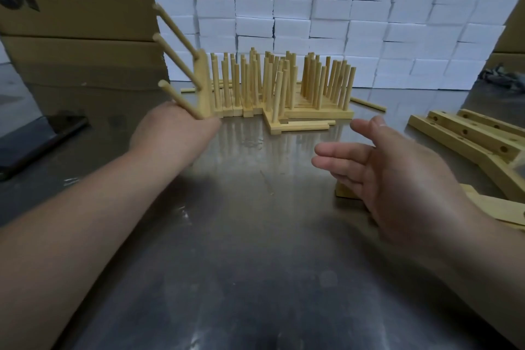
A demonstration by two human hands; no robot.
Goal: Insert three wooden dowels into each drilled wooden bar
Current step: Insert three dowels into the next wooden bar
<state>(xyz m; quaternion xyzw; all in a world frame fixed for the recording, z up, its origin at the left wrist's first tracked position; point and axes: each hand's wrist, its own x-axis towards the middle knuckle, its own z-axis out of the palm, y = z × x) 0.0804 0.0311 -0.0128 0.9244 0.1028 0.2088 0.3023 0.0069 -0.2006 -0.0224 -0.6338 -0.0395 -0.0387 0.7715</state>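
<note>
My left hand [173, 133] grips a wooden bar [205, 85] by its lower end, the bar standing on end with three dowels [177, 57] sticking out toward the left. It is held just left of a cluster of finished bars [284, 88] whose dowels stand upright on the steel table. My right hand [380, 162] hovers over the table with fingers spread and holds nothing. Under it lies a wooden piece [345, 192], mostly hidden. Several drilled bars without dowels [468, 133] lie at the right.
A large cardboard box [82, 25] stands at the left behind a dark flat object [42, 139]. A wall of white boxes [341, 8] closes the back. Loose dowels [369, 104] lie by the cluster. The steel table [255, 236] spreads in front of me.
</note>
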